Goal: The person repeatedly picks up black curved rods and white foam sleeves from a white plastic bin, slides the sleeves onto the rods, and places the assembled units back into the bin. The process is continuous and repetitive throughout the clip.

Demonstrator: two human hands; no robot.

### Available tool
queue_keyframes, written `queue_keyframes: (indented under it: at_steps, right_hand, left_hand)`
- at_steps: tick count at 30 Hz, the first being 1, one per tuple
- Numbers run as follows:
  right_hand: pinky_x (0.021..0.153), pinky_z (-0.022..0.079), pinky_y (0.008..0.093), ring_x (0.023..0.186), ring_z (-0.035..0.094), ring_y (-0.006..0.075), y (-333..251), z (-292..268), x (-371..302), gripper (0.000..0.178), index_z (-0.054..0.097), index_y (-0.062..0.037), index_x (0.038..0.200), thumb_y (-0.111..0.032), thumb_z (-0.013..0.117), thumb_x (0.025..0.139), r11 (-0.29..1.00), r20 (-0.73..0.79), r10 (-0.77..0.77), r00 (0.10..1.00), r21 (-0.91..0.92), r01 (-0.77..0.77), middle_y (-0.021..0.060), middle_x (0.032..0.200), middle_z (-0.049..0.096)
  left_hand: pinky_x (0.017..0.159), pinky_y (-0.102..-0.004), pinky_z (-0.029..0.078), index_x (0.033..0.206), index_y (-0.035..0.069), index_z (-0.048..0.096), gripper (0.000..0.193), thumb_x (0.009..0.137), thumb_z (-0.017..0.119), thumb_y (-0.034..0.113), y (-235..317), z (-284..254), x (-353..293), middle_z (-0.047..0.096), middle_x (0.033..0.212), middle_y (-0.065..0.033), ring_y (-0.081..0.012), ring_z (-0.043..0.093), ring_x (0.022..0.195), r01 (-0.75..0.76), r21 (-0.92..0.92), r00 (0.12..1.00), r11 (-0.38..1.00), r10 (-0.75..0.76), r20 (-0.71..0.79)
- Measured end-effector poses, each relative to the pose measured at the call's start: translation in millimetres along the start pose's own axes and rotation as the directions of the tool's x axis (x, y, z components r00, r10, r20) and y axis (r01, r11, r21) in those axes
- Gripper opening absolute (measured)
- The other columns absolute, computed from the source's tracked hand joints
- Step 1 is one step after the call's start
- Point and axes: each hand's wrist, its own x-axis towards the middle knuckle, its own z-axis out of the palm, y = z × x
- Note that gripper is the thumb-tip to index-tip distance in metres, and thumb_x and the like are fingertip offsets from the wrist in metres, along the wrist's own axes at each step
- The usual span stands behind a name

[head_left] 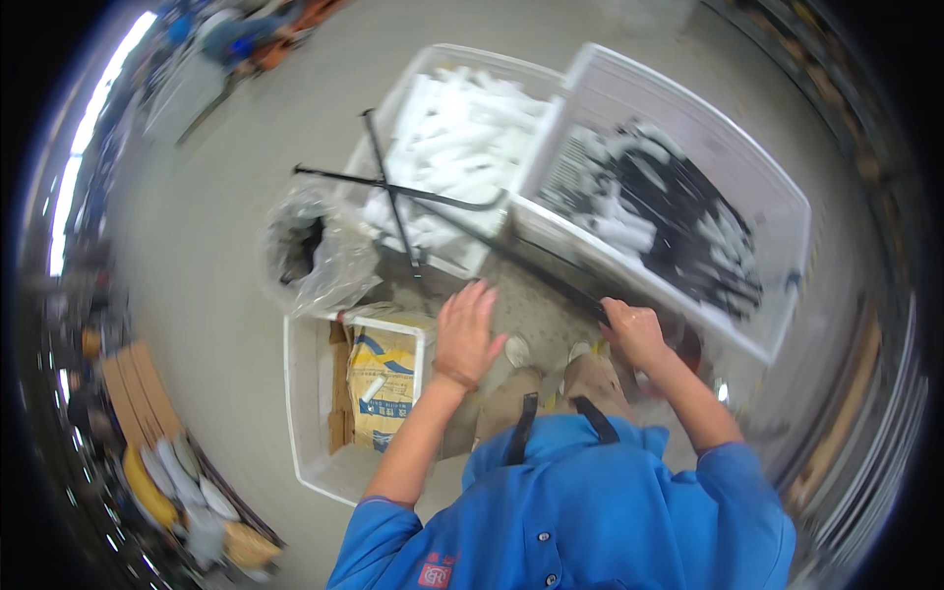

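Observation:
My right hand (637,332) grips the near end of a black metal stand (536,267), a long pole with crossed legs at its far end. The pole slants away to the left, and its legs hang over a white bin (447,54) heaped with white tube-like pieces (467,128). Fingers extended and nothing in its grasp, my left hand (466,329) is held out below the stand's legs, beside a smaller white box (305,433). Inside that box lie a yellow and blue printed bag (388,359) and some cardboard.
On the right, a larger white bin (678,93) contains black rods (678,211) and white pieces. A clear plastic bag (339,261) stands left of the heaped bin. Cardboard (143,393) and assorted wrapped items (192,492) lie at the left. Long bars (855,433) line the right side.

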Motion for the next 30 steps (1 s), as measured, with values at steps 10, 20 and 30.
queue_keyframes:
  at_steps: [10, 20, 30]
  right_hand:
    - [0.102, 0.038, 0.0447, 0.117, 0.052, 0.0294, 59.8, 15.7, -198.7, 0.062, 0.057, -0.0112, 0.124, -0.018, 0.079, 0.066, 0.937, -0.243, 0.333, 0.911, 0.198, -0.289, 0.0098, 0.124, 0.056]
    - [0.101, 0.038, 0.0458, 0.106, 0.058, 0.0300, 314.5, 411.1, -376.8, 0.025, 0.070, -0.0034, 0.101, -0.015, 0.054, 0.085, 0.780, 0.336, 0.613, 0.716, -0.111, -0.616, 0.0152, 0.106, 0.066]
    - [0.109, 0.029, 0.0541, 0.128, 0.051, 0.0316, 482.9, 651.3, -384.9, 0.048, 0.063, -0.0062, 0.126, -0.037, 0.053, 0.091, 0.690, 0.582, 0.683, 0.441, -0.314, -0.653, 0.0154, 0.135, 0.057]
  left_hand:
    - [0.050, -0.0347, 0.048, 0.087, 0.003, 0.058, 0.032, 0.091, 0.067, 0.033, 160.7, 134.9, -30.9, 0.062, 0.062, -0.0075, -0.0232, 0.062, 0.055, 0.324, -0.351, 0.661, 0.879, 0.055, 0.748]
    - [0.040, -0.0251, 0.041, 0.080, 0.003, 0.057, 0.033, 0.096, 0.060, 0.032, 101.4, 284.6, -170.7, 0.059, 0.058, -0.0067, -0.0128, 0.054, 0.045, 0.958, -0.079, 0.216, 0.274, -0.515, 0.830]
    - [0.036, -0.0252, 0.039, 0.067, 0.008, 0.047, 0.053, 0.100, 0.046, 0.050, 51.2, 329.2, -231.8, 0.049, 0.053, -0.0062, -0.0144, 0.048, 0.040, 0.953, 0.153, 0.100, 0.260, -0.749, 0.655]
